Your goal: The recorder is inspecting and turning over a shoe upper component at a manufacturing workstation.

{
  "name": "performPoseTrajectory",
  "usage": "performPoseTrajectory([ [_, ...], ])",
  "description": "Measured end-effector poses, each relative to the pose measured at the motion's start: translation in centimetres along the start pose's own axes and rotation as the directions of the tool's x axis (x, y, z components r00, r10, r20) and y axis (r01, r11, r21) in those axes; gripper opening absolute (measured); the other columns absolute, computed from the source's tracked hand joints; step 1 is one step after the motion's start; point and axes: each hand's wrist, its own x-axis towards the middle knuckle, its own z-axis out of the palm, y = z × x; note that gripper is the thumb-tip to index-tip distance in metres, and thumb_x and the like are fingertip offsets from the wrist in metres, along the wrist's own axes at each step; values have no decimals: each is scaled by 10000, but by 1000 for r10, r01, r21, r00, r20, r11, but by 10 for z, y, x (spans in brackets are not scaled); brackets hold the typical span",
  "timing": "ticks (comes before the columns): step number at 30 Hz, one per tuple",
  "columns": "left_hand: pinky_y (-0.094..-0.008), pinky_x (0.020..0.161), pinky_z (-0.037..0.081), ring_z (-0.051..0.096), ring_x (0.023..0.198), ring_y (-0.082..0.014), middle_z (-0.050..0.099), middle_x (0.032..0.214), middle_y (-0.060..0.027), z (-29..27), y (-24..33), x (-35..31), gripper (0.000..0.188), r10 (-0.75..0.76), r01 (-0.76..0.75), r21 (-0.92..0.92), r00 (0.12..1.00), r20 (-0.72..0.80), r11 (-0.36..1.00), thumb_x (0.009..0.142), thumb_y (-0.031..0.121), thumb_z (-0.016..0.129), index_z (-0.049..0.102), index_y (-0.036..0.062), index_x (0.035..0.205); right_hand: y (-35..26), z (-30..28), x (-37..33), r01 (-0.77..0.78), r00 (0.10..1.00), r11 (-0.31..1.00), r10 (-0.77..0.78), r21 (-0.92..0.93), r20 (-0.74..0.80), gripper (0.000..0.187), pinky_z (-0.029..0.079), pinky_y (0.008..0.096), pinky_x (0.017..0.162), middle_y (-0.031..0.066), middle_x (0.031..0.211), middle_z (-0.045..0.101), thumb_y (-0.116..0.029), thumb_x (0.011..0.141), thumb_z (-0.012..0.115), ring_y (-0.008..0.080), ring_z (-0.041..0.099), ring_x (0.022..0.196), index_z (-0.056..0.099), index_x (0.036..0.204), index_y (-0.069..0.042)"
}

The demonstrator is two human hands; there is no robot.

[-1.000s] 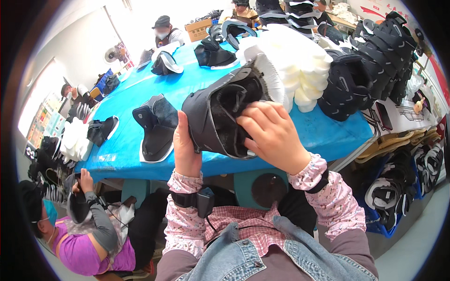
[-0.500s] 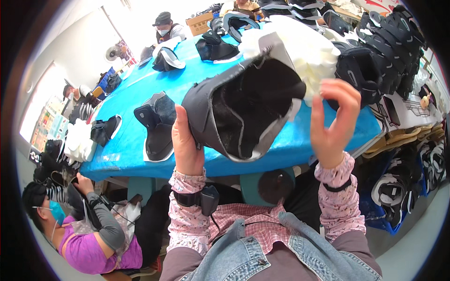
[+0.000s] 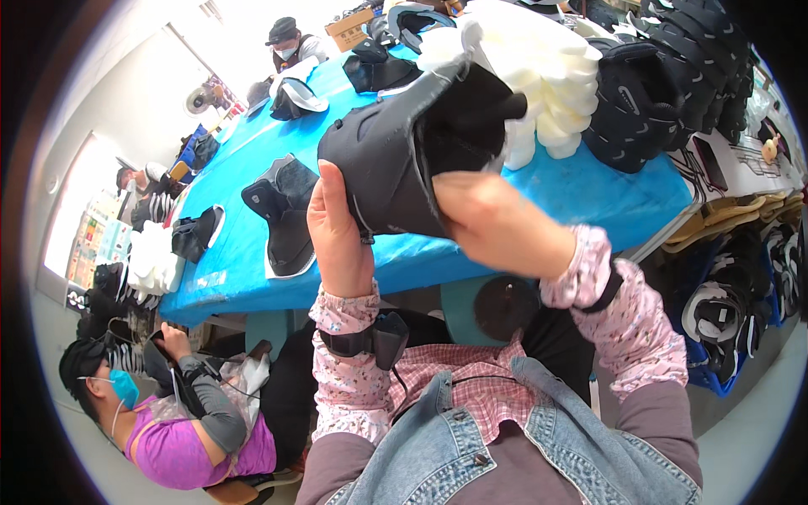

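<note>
Above the near edge of the blue-covered table [image 3: 396,263] I hold up a black padded boot liner [image 3: 374,172] with a pale raw edge, tilted so that its dark hollow faces right. My left hand [image 3: 343,227] is closed on its left side, thumb upright on the outside. At the lower rim of the opening, my right hand [image 3: 505,217] is closed on the edge, its fingertips partly hidden and somewhat blurred. Left of my left hand, another black liner piece [image 3: 286,227] lies flat on the table.
White foam pieces [image 3: 547,71] are heaped beyond my right hand, beside tall stacks of black liners [image 3: 635,109]. More black pieces [image 3: 198,234] lie farther left. Blue crates [image 3: 715,370] stand low at the right. A co-worker in purple [image 3: 202,438] sits at my left.
My right hand has come down and left from the air beside the liner onto its lower rim. The liner has turned, showing more of its outer side.
</note>
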Motion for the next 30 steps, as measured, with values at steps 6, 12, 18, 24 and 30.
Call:
performPoseTrajectory([
  [6, -293, 757, 496, 600, 838, -167, 623, 924, -60, -4, 5, 5, 319, -277, 297, -434, 954, 111, 851, 865, 357, 479, 572, 73, 977, 7, -32, 19, -277, 959, 875, 228, 397, 166, 220, 474, 252, 681, 110, 810, 631, -99, 809, 561, 164, 614, 747, 562, 996, 17],
  [12, -292, 733, 510, 611, 803, -160, 633, 911, -40, -5, 11, 1, 276, -314, 303, -511, 947, 67, 805, 853, 330, 514, 588, 83, 950, 5, -42, 7, -374, 926, 729, 326, 574, 189, 276, 455, 204, 674, 54, 781, 627, -239, 861, 526, 101, 585, 751, 594, 964, 8],
  [18, -291, 735, 508, 608, 811, -150, 631, 904, -33, -7, 13, -1, 263, -308, 310, -507, 947, 90, 805, 845, 323, 530, 588, 92, 955, -9, -36, 8, -331, 938, 881, 269, 339, 219, 271, 428, 235, 606, 74, 725, 606, -249, 821, 580, 117, 537, 655, 621, 924, -1],
  [24, -286, 740, 502, 606, 807, -150, 627, 896, -40, -10, 14, -3, 288, -293, 278, -509, 955, 52, 815, 851, 343, 515, 581, 83, 954, -20, -35, 9, -339, 923, 908, 268, 248, 277, 250, 438, 242, 633, 77, 762, 603, -210, 817, 586, 129, 555, 701, 597, 926, 15],
  [30, -272, 796, 467, 569, 909, -151, 577, 1021, -63, -6, 13, -11, 469, -59, 52, -69, 992, -113, 996, 861, 452, 441, 504, 51, 1097, -30, -13, 9, -304, 952, 920, 299, 249, 57, 211, 367, 306, 489, 134, 556, 472, -155, 844, 497, 193, 437, 494, 537, 775, 40],
])
